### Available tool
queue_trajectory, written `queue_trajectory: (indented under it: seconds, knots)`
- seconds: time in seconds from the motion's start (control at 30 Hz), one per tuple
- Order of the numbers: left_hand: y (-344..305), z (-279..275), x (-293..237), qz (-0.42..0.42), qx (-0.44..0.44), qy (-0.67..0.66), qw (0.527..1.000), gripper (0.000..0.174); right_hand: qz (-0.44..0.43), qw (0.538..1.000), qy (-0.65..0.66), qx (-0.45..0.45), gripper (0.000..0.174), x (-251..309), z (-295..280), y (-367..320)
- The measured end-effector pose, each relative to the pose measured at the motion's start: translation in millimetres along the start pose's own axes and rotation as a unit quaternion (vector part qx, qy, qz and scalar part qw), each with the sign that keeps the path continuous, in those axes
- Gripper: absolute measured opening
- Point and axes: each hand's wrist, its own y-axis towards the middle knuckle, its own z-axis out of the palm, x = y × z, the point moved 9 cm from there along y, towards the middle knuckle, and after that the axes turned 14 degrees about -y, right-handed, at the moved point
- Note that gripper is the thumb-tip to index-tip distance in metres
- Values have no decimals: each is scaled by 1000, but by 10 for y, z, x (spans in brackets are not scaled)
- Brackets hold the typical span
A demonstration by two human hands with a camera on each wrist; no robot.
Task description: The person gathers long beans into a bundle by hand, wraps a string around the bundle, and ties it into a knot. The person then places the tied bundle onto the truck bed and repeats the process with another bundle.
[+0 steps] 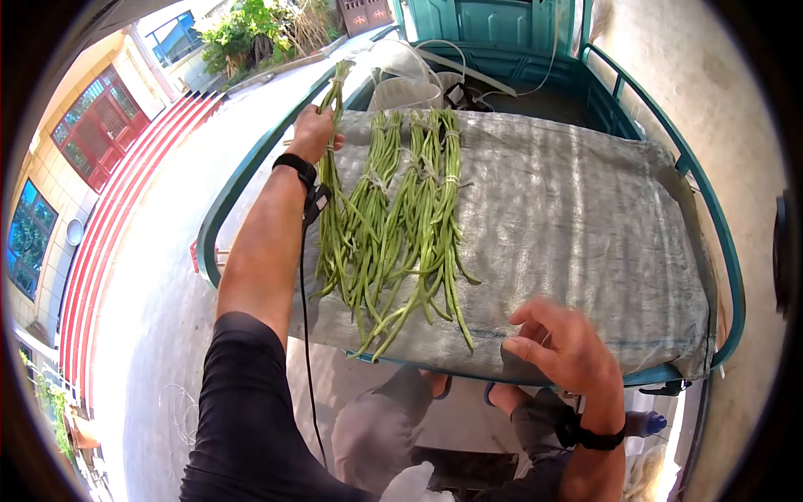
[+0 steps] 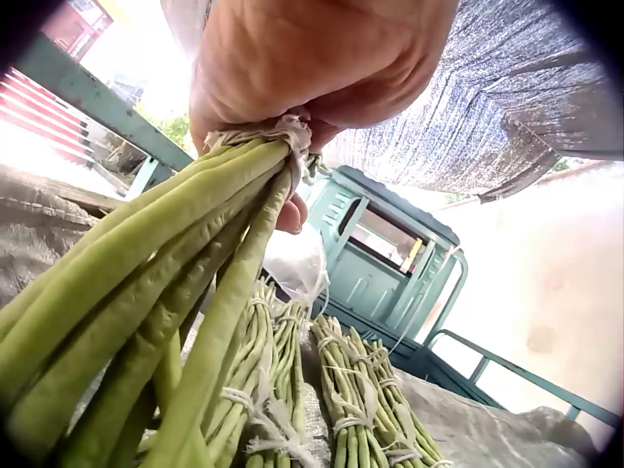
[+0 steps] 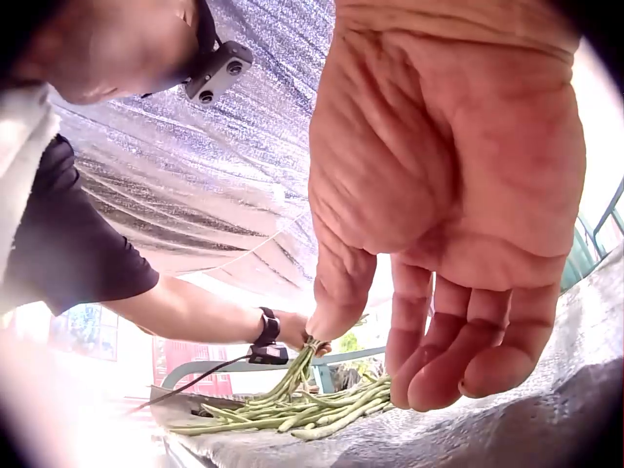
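I have the left hand gripping the end bean bundle beside the other bundles on the grey cover, the right hand empty; seemingly laying out, this calls for gentle release.

No text, label, brand, number or sign could be read in any of the three views.
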Motion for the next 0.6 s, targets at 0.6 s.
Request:
queue_trajectory:
  seconds: [0.6]
  knots:
    - [233,295,438,148,11,460,876,29,-35,999,-12,-3,27,51,71,-16]
